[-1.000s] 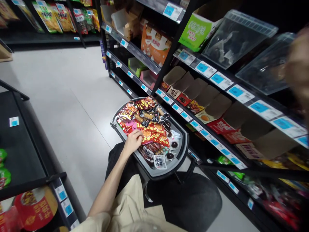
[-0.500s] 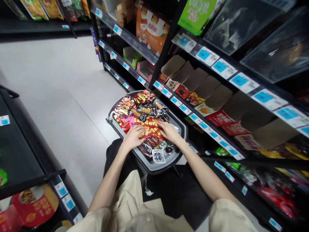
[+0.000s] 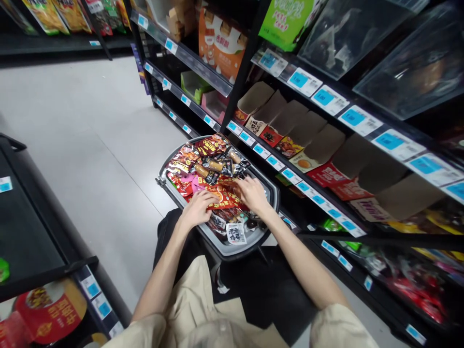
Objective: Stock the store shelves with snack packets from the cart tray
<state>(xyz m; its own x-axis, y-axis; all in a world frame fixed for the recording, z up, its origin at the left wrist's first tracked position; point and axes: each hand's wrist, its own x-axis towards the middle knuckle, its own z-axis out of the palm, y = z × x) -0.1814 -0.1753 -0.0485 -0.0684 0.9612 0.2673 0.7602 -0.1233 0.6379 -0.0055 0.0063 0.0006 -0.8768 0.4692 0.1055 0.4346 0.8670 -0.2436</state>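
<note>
Grey basket (image 3: 232,251) — assorted packets (image 3: 184,160) inside
Left hand (image 3: 197,208), right hand (image 3: 252,194) at red packets (image 3: 227,197) — fingers bent; cannot tell if pinching.

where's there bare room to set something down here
Pale floor lies open between the black shelf at left and the shelving at right; that shelf is bare beside its green packet. The grey tray is crowded with packets, left hand and right hand.

"香飘飘" on orange carton (image 3: 222,48); "1.00" on price tags (image 3: 329,99); "牛肉" on red lid (image 3: 54,314).
</note>
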